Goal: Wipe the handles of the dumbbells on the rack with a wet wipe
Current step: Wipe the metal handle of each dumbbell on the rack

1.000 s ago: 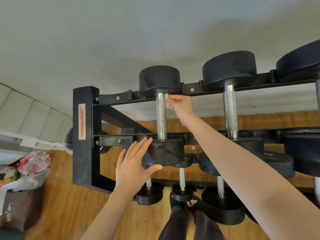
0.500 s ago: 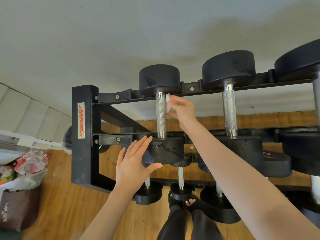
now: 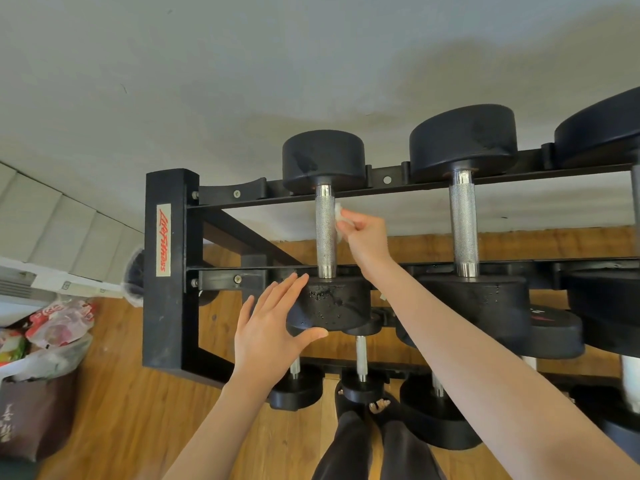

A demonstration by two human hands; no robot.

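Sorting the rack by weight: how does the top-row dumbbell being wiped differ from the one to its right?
The wiped dumbbell has smaller black heads than its right neighbour. Its handle looks slimmer. The right hand holds a wet wipe against it and the left hand steadies its near head; the neighbour is untouched. Both have knurled silver handles and lie across the rack rails.

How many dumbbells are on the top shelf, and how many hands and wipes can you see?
Dumbbells on the top shelf: 3 (left dumbbell, middle dumbbell, right dumbbell, cut off at the edge)
Hands: 2 (left hand, right hand)
Wipes: 1 (wet wipe)
Total: 6
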